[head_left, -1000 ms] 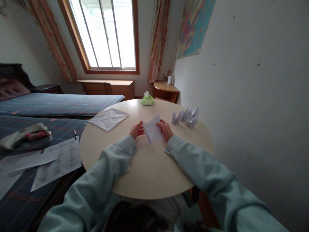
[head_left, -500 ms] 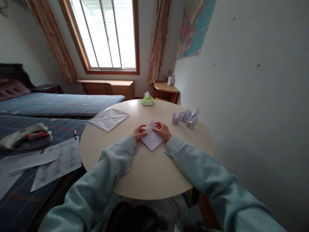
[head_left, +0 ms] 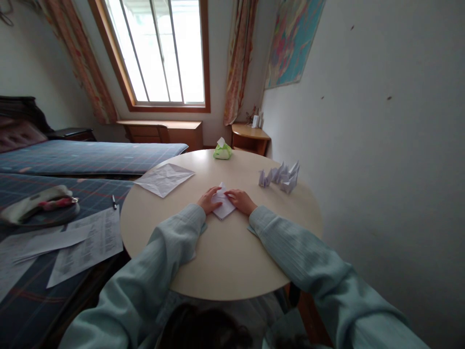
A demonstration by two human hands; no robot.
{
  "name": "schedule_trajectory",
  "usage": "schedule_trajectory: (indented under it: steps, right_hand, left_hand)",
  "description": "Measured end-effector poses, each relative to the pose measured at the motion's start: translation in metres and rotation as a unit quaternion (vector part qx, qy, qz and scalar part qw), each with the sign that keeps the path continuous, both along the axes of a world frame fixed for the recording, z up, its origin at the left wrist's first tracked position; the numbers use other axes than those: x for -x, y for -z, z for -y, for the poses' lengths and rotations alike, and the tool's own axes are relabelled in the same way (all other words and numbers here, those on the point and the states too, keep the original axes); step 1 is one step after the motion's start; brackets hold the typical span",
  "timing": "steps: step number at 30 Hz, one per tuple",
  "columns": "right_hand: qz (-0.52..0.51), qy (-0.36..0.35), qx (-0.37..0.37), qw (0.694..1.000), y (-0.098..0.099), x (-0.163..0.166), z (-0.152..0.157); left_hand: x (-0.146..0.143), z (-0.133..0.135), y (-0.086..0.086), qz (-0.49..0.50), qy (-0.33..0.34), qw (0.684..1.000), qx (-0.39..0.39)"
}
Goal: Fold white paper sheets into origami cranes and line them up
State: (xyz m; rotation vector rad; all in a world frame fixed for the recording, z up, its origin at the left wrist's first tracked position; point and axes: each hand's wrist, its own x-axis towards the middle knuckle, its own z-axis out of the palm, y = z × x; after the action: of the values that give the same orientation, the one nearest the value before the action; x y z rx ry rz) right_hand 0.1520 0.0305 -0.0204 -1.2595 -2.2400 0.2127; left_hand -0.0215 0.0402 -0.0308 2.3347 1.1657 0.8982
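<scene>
A small folded piece of white paper (head_left: 224,209) lies on the round table in front of me, one corner pointing toward me. My left hand (head_left: 209,200) grips its left side, thumb across the lower face and fingers near the top corner. From the right, my right hand (head_left: 242,200) pinches the paper's upper right edge with its fingertips. Several folded white paper figures (head_left: 281,177) stand in a cluster beyond my right hand. To the far left rests a flat, creased sheet of white paper (head_left: 165,179).
The pale round table (head_left: 232,271) carries a green tissue pack (head_left: 222,149) at its far side. Left of it, a bed (head_left: 105,194) holds printed sheets (head_left: 94,242), a pen (head_left: 114,202) and a pouch (head_left: 39,206). A white wall (head_left: 381,169) rises on the right.
The paper has shifted slightly left and now looks narrower, its right side folded in. My right hand has moved left with its fingers lower and flatter against the paper; my left hand stays beside it.
</scene>
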Motion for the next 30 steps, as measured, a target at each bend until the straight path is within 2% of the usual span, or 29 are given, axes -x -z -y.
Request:
schedule_trajectory:
  steps: [3, 8, 21, 30]
  right_hand:
    - [0.009, 0.007, -0.003, 1.000, 0.000, -0.001, -0.001]
    - [0.011, 0.020, -0.004, 1.000, 0.000, -0.002, -0.001]
    - [0.010, 0.016, 0.002, 1.000, 0.000, -0.003, -0.001]
    - [0.018, 0.020, 0.003, 1.000, 0.001, -0.002, -0.002]
  left_hand:
    - [-0.001, 0.005, -0.003, -0.084, 0.049, 0.995, 0.019]
    - [0.002, 0.007, -0.009, -0.180, 0.087, 0.977, 0.070]
    - [0.002, 0.009, -0.015, -0.181, 0.079, 0.974, 0.112]
    - [0.003, 0.010, -0.016, -0.185, 0.084, 0.974, 0.105]
